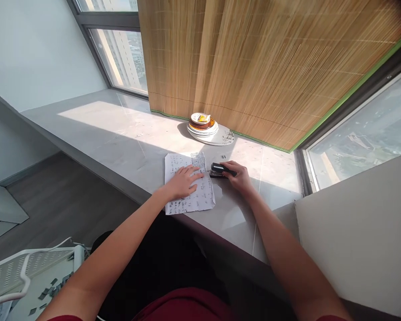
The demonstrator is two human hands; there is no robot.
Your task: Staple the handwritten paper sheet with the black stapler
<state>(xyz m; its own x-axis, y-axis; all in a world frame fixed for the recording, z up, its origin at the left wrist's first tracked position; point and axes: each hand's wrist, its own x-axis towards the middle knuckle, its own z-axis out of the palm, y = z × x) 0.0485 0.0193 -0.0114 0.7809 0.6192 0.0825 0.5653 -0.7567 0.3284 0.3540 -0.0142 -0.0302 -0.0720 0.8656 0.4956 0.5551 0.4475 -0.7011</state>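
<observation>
My left hand [183,182] lies flat with its fingers spread on a white sheet of paper [200,200] covered in handwriting. Whether more sheets lie beneath it I cannot tell. A black stapler [218,168] is in the grip of my right hand [239,176], just right of the paper. Its front end points left and comes up to the paper's right edge. Behind the stapler, two small grey bits that look like staples [223,156] rest on the sill.
Stacked plates [202,131] with a small yellow item on top stand at the back of the stone windowsill [120,147]. A bamboo blind [237,67] hangs behind them. At the lower left is a white rack [20,263] holding grey scraps. A white wall [361,232] bounds the right.
</observation>
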